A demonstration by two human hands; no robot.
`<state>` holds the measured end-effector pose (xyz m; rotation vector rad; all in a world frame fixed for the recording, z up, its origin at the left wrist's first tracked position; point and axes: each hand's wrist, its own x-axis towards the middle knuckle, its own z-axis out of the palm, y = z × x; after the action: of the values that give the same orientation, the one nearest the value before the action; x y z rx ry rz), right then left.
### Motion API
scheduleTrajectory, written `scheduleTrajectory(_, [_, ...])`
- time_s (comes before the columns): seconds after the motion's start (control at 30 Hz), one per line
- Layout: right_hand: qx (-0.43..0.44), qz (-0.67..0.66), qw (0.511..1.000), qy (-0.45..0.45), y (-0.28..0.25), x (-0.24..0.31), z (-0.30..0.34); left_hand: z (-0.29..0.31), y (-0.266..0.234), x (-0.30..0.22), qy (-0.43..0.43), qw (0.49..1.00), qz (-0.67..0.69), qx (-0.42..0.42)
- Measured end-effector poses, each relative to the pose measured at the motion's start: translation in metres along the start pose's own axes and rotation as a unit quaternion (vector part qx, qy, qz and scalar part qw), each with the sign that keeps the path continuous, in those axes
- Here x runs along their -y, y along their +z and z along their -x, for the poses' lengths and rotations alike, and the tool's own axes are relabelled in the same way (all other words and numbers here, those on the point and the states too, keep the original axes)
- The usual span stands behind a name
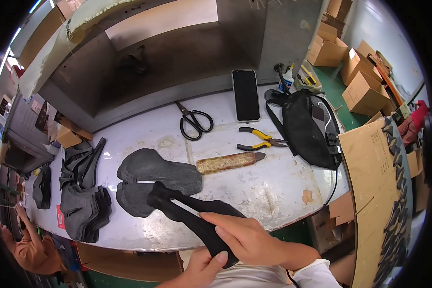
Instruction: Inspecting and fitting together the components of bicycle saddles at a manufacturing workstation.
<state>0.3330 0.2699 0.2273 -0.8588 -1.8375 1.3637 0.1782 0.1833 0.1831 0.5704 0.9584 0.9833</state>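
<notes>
Black and flat, the forked leather piece (192, 211) is what we see in both hands in the head view. Our right hand (247, 237) lies on top of its near end, fingers closed over it and gripping it. Our left hand (204, 269) is under the same end, the thumb pressing on the edge from below, so it grips too. The forked end points away from the hands, up and to the left, above the white table (283, 187). Just beyond it lies a dark grey piece (153, 175) of similar shape. Farther from the right hand we see a wooden-handled tool (228, 162), yellow pliers (259, 139), scissors (194, 120) and a phone (245, 95).
</notes>
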Motion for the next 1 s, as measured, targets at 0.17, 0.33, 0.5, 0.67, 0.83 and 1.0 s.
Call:
scheduleTrajectory(0.17, [-0.013, 0.110, 0.992, -0.067, -0.002, -0.011, -0.006, -0.005, -0.004, -0.016, 0.251, 0.889, -0.383, -0.014])
scheduleTrajectory(0.33, [-0.243, 0.189, 0.927, -0.217, 0.002, -0.034, 0.005, 0.001, -0.005, -0.012, 0.328, 0.881, -0.300, -0.164])
scheduleTrajectory(0.5, [-0.206, -0.117, 0.970, -0.057, 0.024, -0.062, 0.018, 0.001, -0.011, -0.006, 0.283, 0.916, -0.220, -0.180])
scheduleTrajectory(0.67, [-0.057, -0.560, 0.811, 0.157, 0.022, -0.032, 0.021, 0.003, -0.004, -0.006, 0.254, 0.934, -0.190, -0.164])
scheduleTrajectory(0.83, [-0.080, -0.464, 0.868, 0.159, 0.006, -0.026, 0.021, -0.005, 0.001, -0.015, 0.218, 0.952, -0.159, -0.142])
scheduleTrajectory(1.0, [0.026, -0.361, 0.922, 0.135, 0.015, -0.034, 0.025, -0.007, 0.004, -0.010, 0.184, 0.966, -0.127, -0.129])
